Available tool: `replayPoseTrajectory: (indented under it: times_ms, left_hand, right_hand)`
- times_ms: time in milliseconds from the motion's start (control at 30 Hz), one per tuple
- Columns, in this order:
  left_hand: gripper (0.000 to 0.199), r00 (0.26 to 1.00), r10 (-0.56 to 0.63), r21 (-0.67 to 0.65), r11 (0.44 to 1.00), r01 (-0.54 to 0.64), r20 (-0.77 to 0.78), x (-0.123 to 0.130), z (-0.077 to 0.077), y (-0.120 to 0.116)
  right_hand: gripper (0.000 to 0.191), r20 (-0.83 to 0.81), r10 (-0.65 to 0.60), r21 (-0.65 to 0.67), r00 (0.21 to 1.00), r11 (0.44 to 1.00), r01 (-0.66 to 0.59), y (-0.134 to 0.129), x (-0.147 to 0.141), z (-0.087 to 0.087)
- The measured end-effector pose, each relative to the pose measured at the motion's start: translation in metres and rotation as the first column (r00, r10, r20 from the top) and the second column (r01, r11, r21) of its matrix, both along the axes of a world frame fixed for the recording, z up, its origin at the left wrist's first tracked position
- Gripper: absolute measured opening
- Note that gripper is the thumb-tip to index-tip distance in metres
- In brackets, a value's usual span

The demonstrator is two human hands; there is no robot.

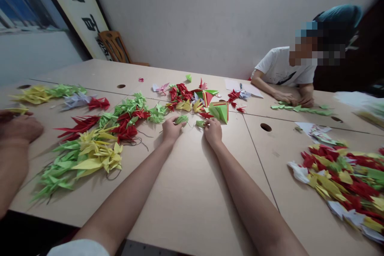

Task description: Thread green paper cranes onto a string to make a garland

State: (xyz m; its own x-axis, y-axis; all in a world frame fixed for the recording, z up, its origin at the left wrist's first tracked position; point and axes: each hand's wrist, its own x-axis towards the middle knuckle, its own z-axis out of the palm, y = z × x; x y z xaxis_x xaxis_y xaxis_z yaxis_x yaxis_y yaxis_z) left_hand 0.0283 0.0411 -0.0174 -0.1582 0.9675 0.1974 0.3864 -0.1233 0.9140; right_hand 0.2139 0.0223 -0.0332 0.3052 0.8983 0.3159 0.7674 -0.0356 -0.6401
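Observation:
My left hand point(171, 129) is closed round a green folded-paper piece point(181, 119), just above the middle of the table. To its right, my right hand point(213, 130) pinches a second green folded-paper piece point(200, 123). A thin dark thread point(190, 123) shows faintly between the two pieces. Behind my hands lies a mixed heap of red folded paper point(181, 92) and yellow folded paper point(183, 105). A large green and red folded paper shape point(219, 111) sits just beyond my right hand.
Strung bunches of green point(60, 164), yellow point(100, 154) and red point(126, 128) folded paper cover the left side. A big colourful pile point(345, 184) lies at right. Across the table point(186, 192), a person point(282, 68) handles green pieces point(300, 109); another person's hand point(21, 128) is at left.

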Motion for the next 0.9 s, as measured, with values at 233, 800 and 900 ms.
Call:
replayPoseTrajectory:
  times_ms: [233,800,900]
  left_hand:
    - [0.034,0.999,0.017,0.005,1.000,-0.017,0.032,-0.001,-0.001,0.001]
    - [0.040,0.978,0.153,0.021,0.987,-0.158,0.143,-0.006,0.001,0.004]
    - [0.041,0.975,0.156,0.013,0.987,-0.160,0.156,-0.005,0.000,0.005]
  right_hand:
    - [0.016,-0.220,0.059,0.170,0.974,0.985,-0.021,0.002,0.000,0.002]
    - [0.018,-0.206,0.131,0.078,0.970,0.990,-0.117,-0.006,-0.006,0.021]
    - [0.014,-0.178,0.131,0.059,0.975,0.991,-0.122,-0.008,-0.006,0.024]
